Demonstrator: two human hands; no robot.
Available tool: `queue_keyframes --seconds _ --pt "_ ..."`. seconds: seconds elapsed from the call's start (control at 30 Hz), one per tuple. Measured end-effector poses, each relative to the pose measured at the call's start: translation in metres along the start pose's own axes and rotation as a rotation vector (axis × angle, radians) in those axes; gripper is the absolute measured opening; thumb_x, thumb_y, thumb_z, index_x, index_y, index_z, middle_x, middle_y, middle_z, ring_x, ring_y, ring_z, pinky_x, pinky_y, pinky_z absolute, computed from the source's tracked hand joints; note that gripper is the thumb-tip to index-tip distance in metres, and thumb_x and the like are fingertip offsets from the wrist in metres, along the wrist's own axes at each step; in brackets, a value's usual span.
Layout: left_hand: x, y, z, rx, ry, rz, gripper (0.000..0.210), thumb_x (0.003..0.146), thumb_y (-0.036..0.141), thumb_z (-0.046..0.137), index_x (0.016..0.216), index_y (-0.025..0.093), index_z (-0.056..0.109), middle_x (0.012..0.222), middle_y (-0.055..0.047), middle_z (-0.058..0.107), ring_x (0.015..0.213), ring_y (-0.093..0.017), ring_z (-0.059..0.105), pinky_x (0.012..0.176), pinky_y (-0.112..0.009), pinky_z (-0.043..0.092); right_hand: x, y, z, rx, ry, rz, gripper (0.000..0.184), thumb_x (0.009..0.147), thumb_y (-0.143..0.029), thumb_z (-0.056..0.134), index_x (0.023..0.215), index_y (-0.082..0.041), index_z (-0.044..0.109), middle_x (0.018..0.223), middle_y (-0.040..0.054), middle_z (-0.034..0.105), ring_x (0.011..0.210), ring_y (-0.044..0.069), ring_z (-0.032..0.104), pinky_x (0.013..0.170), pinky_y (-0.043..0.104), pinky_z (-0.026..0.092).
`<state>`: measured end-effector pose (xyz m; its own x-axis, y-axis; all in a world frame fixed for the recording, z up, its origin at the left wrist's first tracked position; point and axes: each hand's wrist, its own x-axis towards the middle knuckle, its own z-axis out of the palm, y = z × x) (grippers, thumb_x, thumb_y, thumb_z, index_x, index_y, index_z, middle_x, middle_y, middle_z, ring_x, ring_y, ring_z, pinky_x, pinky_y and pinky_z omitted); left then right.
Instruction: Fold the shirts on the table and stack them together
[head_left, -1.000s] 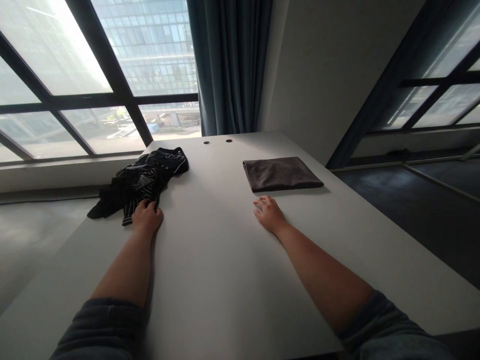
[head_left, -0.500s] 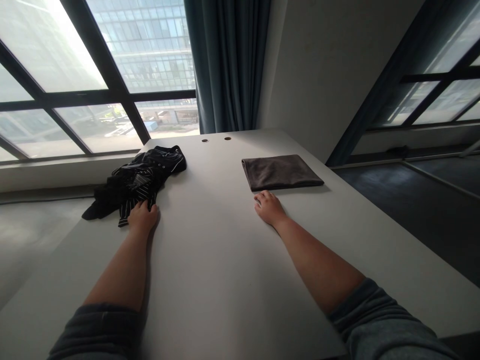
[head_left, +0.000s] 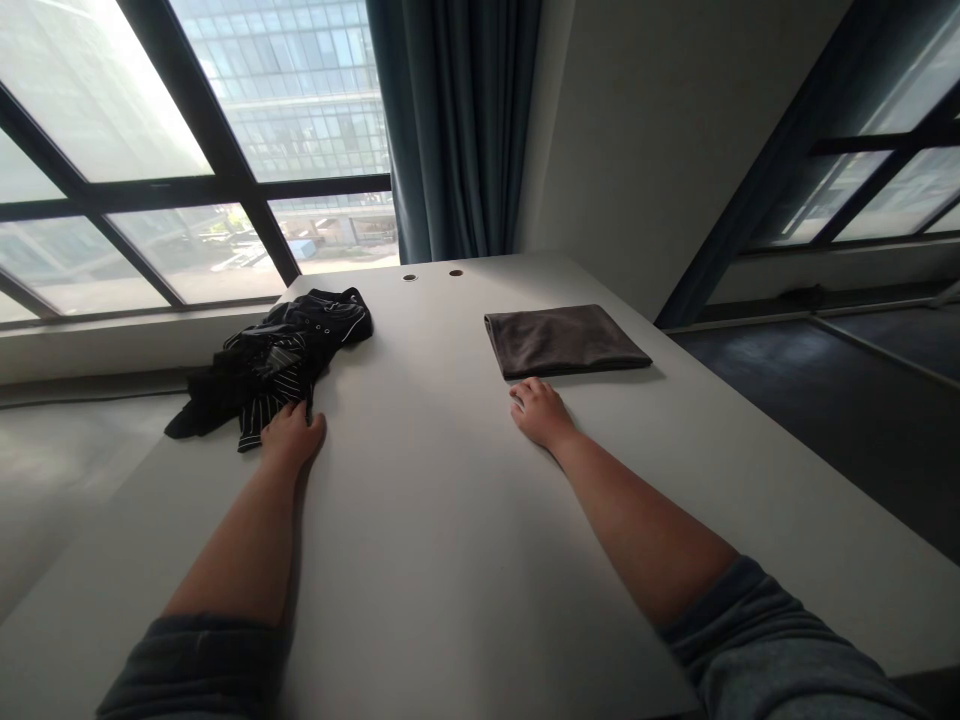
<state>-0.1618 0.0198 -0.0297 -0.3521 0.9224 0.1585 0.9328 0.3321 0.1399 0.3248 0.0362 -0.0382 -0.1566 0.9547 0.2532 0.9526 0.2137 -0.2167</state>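
A crumpled black garment (head_left: 281,355) with white stripes lies on the left of the white table (head_left: 420,500). My left hand (head_left: 292,435) rests at its near edge, fingertips against the striped cloth and thumb spread apart to the right; it is open. On the right lies a dark grey-brown cloth (head_left: 566,340), folded into a flat rectangle. Just in front of its near edge my right hand (head_left: 541,410) rests on the tabletop, fingers loosely bent and apart, with nothing visible in them.
Two round cable holes, a left one (head_left: 409,277) and a right one (head_left: 456,272), sit near the table's far edge. Behind stand a large window (head_left: 247,185) and a dark blue curtain (head_left: 457,130). A grey wall (head_left: 660,150) rises at the back right.
My left hand has shifted slightly right, and its thumb has moved away from the fingers. The right hand, the garment and the folded cloth stay practically in place.
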Motion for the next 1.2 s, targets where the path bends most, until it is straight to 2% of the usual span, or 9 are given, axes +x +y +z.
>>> queue_keyframes --seconds 0.17,0.5,0.63,0.73,0.8,0.9,1.0,1.1,1.2 --pt "-0.004 0.006 0.003 0.026 -0.007 -0.028 0.066 0.101 0.048 0.041 0.152 0.011 0.059 0.166 -0.026 0.041 0.151 -0.043 0.044 0.121 -0.057 0.039 0.001 -0.001 -0.002 0.005 0.007 0.012 0.030 0.095 -0.027 0.062 0.122 -0.021 0.074 0.128 0.0137 0.067 0.119 0.031 0.059 0.103 0.040 0.043" --pt "-0.005 0.007 0.006 0.024 0.005 -0.030 0.067 0.100 0.048 0.042 0.153 0.010 0.058 0.168 -0.029 0.037 0.154 -0.044 0.041 0.122 -0.056 0.037 0.001 0.000 0.001 -0.014 0.002 0.011 0.031 0.095 -0.028 0.061 0.123 -0.022 0.073 0.128 0.0134 0.066 0.118 0.031 0.059 0.101 0.040 0.044" --pt "-0.013 0.014 0.004 0.064 0.061 -0.022 0.064 0.100 0.044 0.043 0.150 0.008 0.059 0.172 -0.029 0.029 0.159 -0.045 0.030 0.125 -0.060 0.030 0.005 0.005 0.005 0.011 0.074 -0.008 0.026 0.093 -0.026 0.064 0.116 -0.021 0.074 0.121 0.0136 0.066 0.114 0.031 0.058 0.100 0.039 0.044" --pt "-0.021 0.025 0.006 0.081 0.096 0.042 0.062 0.099 0.042 0.044 0.150 0.008 0.058 0.175 -0.025 0.024 0.161 -0.047 0.022 0.127 -0.064 0.023 0.015 0.010 0.006 0.023 0.206 -0.047 0.027 0.090 -0.027 0.070 0.115 -0.019 0.073 0.120 0.0149 0.064 0.115 0.032 0.055 0.102 0.040 0.043" --pt "-0.026 0.034 0.009 0.077 0.077 0.131 0.062 0.101 0.041 0.044 0.151 0.009 0.057 0.175 -0.023 0.028 0.162 -0.046 0.021 0.128 -0.064 0.022 0.023 0.013 0.006 0.026 0.256 -0.070 0.032 0.089 -0.029 0.072 0.119 -0.019 0.072 0.121 0.0154 0.064 0.116 0.032 0.054 0.104 0.041 0.043" --pt "-0.031 0.046 0.015 0.043 0.001 0.286 0.060 0.104 0.040 0.039 0.153 0.011 0.056 0.170 -0.019 0.039 0.160 -0.041 0.029 0.128 -0.059 0.026 0.032 0.014 0.006 0.023 0.239 -0.083 0.033 0.091 -0.031 0.071 0.123 -0.020 0.071 0.121 0.0151 0.065 0.116 0.032 0.055 0.106 0.043 0.042" --pt "-0.031 0.050 0.019 0.013 -0.041 0.397 0.059 0.105 0.039 0.038 0.154 0.011 0.054 0.167 -0.018 0.046 0.156 -0.034 0.038 0.127 -0.050 0.031 0.037 0.013 0.008 -0.020 0.232 -0.043 0.029 0.095 -0.032 0.069 0.122 -0.023 0.073 0.124 0.0140 0.068 0.119 0.032 0.056 0.113 0.049 0.035" --pt "-0.029 0.049 0.020 -0.001 -0.040 0.419 0.058 0.105 0.039 0.041 0.154 0.011 0.055 0.166 -0.018 0.047 0.155 -0.032 0.040 0.128 -0.045 0.031 0.041 0.013 0.009 -0.068 0.248 -0.024 0.033 0.096 -0.034 0.069 0.127 -0.024 0.072 0.135 0.0144 0.066 0.126 0.032 0.054 0.118 0.053 0.028" --pt "-0.027 0.048 0.019 -0.005 -0.044 0.389 0.057 0.104 0.039 0.043 0.154 0.014 0.054 0.166 -0.016 0.047 0.156 -0.030 0.039 0.129 -0.043 0.028 0.048 0.014 0.011 -0.059 0.201 -0.058 0.037 0.099 -0.034 0.066 0.133 -0.021 0.070 0.138 0.0136 0.066 0.128 0.030 0.054 0.117 0.048 0.030"
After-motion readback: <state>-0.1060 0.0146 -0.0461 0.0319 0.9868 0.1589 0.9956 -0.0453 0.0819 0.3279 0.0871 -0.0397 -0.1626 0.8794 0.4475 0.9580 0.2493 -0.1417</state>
